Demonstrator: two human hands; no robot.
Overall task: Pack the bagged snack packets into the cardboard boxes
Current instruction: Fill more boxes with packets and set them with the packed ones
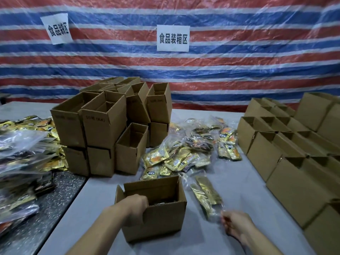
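An open cardboard box [161, 216] stands on the grey table right in front of me, with packets partly visible inside. My left hand [135, 204] grips the box's near left rim, fingers curled over the edge into the box. To the right of the box, my right hand [233, 223] pinches the near end of a clear bag of gold snack packets [206, 196], which stretches away from it along the table. A loose heap of bagged snack packets [185, 150] lies behind the box.
Stacked empty cardboard boxes [108, 126] stand at middle left. Rows of open boxes [287, 153] line the right edge. More bagged packets [22, 159] cover the dark table at left. A striped tarp with paper signs [173, 38] hangs behind.
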